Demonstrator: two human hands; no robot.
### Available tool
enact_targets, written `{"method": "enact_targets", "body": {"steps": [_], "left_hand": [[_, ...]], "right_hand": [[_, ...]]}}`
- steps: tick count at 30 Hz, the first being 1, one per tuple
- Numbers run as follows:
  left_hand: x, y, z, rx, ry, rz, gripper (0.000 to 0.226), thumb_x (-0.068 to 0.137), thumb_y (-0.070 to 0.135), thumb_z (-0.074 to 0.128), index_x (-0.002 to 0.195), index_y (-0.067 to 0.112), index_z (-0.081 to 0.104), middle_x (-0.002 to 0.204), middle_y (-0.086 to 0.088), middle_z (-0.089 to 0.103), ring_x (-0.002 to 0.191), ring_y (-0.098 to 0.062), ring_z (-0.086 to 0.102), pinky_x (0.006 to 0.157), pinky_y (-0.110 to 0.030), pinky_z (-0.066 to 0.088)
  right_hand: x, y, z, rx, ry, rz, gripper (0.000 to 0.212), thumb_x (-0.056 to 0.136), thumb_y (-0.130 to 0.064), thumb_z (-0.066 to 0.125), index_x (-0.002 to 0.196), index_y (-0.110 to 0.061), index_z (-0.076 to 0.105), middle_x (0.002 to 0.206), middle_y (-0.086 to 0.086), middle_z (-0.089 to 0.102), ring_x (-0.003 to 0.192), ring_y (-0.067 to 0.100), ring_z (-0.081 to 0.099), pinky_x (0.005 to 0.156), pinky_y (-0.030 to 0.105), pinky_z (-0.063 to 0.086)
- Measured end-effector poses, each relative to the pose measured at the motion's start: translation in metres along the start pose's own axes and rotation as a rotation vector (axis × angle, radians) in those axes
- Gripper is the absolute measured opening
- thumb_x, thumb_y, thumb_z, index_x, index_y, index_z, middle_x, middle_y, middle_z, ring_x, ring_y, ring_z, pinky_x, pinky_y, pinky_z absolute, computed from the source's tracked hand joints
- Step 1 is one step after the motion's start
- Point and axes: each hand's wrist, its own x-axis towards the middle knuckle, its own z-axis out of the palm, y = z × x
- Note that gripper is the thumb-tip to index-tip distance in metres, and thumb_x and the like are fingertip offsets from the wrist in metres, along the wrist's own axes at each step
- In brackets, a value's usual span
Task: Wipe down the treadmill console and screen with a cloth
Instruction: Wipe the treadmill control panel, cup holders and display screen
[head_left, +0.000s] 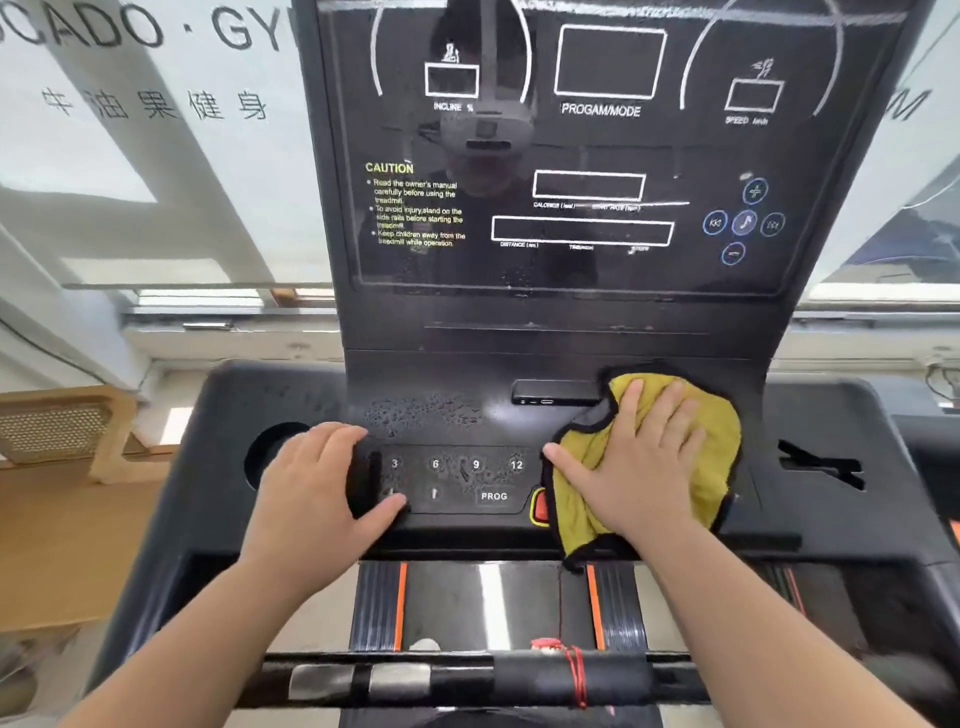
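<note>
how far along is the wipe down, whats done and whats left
Done: nothing looks plainly finished. In hand: the right hand presses the yellow cloth flat on the console, right side; the left hand rests by the button panel. Left: droplets above that panel and low on the screen sit unwiped.

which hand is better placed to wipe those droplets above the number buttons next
Right. The right hand already presses the yellow cloth flat on the console, right of the droplets. The left hand rests bare beside the buttons, holding no cloth.
</note>
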Motion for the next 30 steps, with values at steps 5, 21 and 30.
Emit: {"method": "enact_targets", "body": {"steps": [5,21,30], "left_hand": [[0.001,-0.005,0.011,-0.005,-0.106,0.003,0.098,0.065,0.078,0.064,0.137,0.013,0.052,0.143,-0.004,0.050,0.128,-0.030,0.050,0.108,-0.046,0.043],[0.003,-0.009,0.015,-0.060,-0.021,0.005,0.072,0.051,0.069,0.084,0.091,0.021,0.049,0.126,-0.003,0.062,0.108,-0.028,0.057,0.087,-0.042,0.049],[0.001,-0.007,0.013,-0.091,-0.027,0.009,0.070,0.050,0.062,0.090,0.090,0.020,0.051,0.129,-0.008,0.063,0.108,-0.031,0.058,0.088,-0.043,0.049]], "right_hand": [[-0.020,0.026,0.006,-0.062,-0.009,-0.230,0.120,0.074,-0.098,-0.005,0.166,-0.020,-0.003,0.172,0.018,-0.012,0.159,0.039,-0.010,0.127,0.059,0.003],[-0.042,-0.062,-0.001,-0.045,-0.123,-0.101,0.141,0.059,-0.102,-0.010,0.160,-0.005,-0.018,0.165,0.036,-0.017,0.152,0.054,-0.020,0.122,0.068,-0.005],[-0.051,-0.021,0.015,-0.092,-0.016,-0.306,0.119,0.078,-0.097,-0.002,0.165,-0.015,-0.001,0.169,0.028,-0.007,0.157,0.045,-0.010,0.127,0.058,0.001]]}}
